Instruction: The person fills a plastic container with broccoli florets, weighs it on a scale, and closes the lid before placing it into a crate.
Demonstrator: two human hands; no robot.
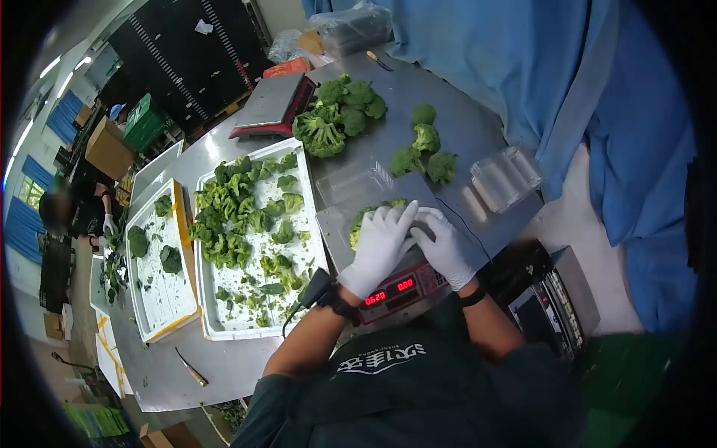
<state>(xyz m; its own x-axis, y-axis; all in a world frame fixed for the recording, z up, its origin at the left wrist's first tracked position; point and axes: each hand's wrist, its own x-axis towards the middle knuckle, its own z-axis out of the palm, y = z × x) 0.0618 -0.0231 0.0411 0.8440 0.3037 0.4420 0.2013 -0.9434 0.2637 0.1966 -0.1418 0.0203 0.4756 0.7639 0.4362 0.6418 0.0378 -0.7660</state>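
Broccoli florets (359, 228) lie in a clear plastic tray on the flat pan (334, 243) of a weighing scale in front of me. My left hand (382, 243), white-gloved, rests over the florets with its fingers stretched forward, covering most of them. Beside it, my right hand (447, 243), gloved too, has its fingers apart and bent toward the left fingertips at the tray's right side. What lies under the fingertips is hidden. Red digits glow on the scale's display (392, 292), below my wrists. An open clear lid (351, 183) is just beyond the pan.
A white tray (306, 246) of cut florets stands left, another white tray (153, 313) beyond it. Broccoli heads (321, 127) and smaller pieces (426, 139) lie ahead. Clear containers (508, 179) are at right. A knife (193, 369) lies front left. A person (89, 205) works far left.
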